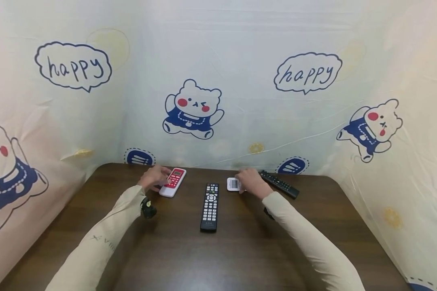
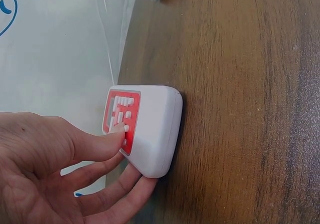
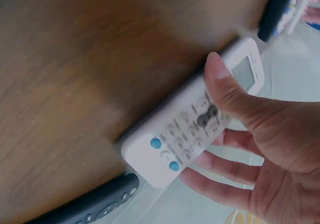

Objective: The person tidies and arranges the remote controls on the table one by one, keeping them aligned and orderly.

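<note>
My left hand (image 1: 155, 177) grips a white remote control with a red face (image 1: 174, 180) near the table's far edge. In the left wrist view the thumb (image 2: 107, 143) lies on its buttons, and the other fingers reach its side and lower edge. A white remote control with a small display (image 3: 182, 131) is in my right hand (image 1: 253, 182). Its thumb is at one long side, the other fingers at the opposite side. In the head view that hand hides most of this remote.
A black remote with pale buttons (image 1: 209, 208) lies lengthwise between the hands. Another black remote (image 1: 280, 184) rests slanted to the right of the right hand. Behind the brown table (image 1: 175, 250) hangs a pale printed curtain (image 1: 247, 44), close to its far edge.
</note>
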The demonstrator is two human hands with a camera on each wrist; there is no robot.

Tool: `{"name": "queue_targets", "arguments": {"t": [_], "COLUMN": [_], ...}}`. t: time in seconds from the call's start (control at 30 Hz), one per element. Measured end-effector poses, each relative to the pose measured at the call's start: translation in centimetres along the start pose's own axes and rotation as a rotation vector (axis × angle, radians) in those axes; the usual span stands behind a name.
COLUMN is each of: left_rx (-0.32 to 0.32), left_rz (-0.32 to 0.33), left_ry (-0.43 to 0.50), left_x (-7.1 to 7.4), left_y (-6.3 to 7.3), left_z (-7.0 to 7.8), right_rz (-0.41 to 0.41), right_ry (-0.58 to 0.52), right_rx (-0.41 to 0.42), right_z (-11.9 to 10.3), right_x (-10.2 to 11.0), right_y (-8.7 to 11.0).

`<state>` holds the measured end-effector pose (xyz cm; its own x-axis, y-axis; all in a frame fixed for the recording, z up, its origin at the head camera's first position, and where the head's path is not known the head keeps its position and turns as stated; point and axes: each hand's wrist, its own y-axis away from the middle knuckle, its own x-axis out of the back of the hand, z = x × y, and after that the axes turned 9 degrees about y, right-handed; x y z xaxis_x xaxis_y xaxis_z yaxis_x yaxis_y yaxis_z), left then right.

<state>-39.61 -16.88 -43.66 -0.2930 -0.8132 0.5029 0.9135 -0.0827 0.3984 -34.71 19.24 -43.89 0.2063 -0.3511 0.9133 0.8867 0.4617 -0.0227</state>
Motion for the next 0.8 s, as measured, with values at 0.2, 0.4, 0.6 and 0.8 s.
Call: {"name": "queue_targets", "arguments": {"t": [0.2, 0.4, 0.6, 0.8], "left_rx": [0.003, 0.026, 0.012, 0.018], "left_rz": [-0.007, 0.005, 0.007, -0.001], "left_ry": [-0.032, -0.033, -0.016, -0.018], "left_x": [0.3, 0.4, 0.2, 0.0], "left_y": [0.1, 0.0, -0.1, -0.4], "left_z": [0.1, -0.2, -0.1, -0.1], "right_rz": [-0.002, -0.078, -0.126, -0.134], "right_ry": [-0.042, -0.138, -0.255, -0.32], "right_rx": [-0.001, -0.047, -0.083, -0.116], "right_z": [0.0, -0.3, 0.4, 0.9], "right_x": [-0.1, -0.6, -0.8, -1.2], "right_y": [0.4, 0.6, 1.1, 1.5]}}
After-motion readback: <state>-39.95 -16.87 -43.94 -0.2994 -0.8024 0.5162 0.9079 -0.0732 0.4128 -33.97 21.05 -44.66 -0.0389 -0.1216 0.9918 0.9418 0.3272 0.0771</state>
